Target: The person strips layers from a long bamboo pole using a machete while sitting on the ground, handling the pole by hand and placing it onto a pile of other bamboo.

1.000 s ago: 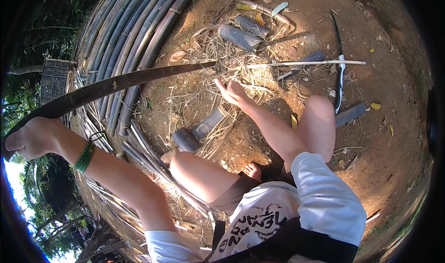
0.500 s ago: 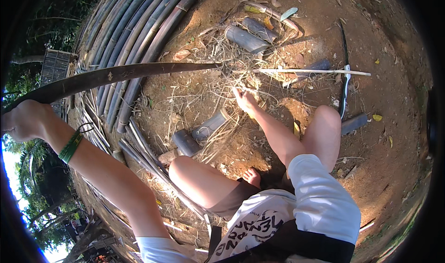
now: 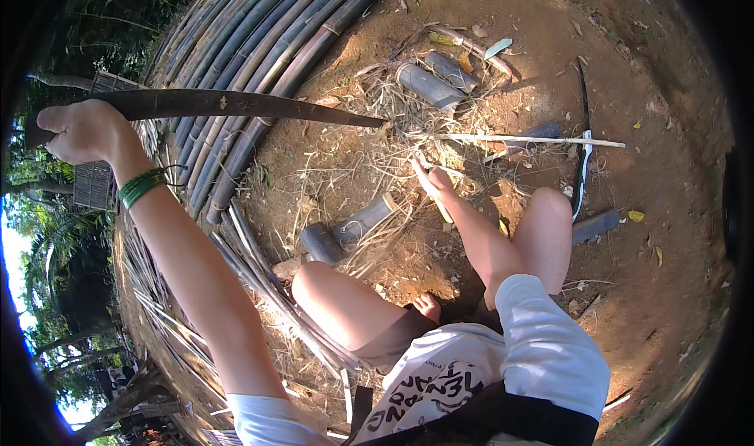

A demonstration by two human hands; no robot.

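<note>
My left hand (image 3: pixel 88 132), raised at the far left, is closed round one end of a long dark bamboo strip (image 3: pixel 236 104). The strip bows out to the right, and its narrow tip is over the shavings in the middle. My right hand (image 3: pixel 434 182) is closed low above the ground, near my right knee. A slim pale stick-like thing (image 3: pixel 445 212) juts from under it toward me; the rest is hidden by the fingers. Just beyond this hand lie curled bamboo shavings (image 3: pixel 385 155) and a thin pale stick (image 3: pixel 542 139).
Long bamboo poles (image 3: pixel 267 61) are stacked at the upper left. Short dark bamboo sections (image 3: pixel 428 86) lie on the dirt, with another section (image 3: pixel 365 214) by my left knee. A slim black-and-white tool (image 3: pixel 584 159) lies at the right. Split strips (image 3: pixel 267 269) run along my left side.
My left hand and its bamboo strip have moved right and up in the picture. My right hand, still closed, sits slightly lower and further right. The view has shifted a little.
</note>
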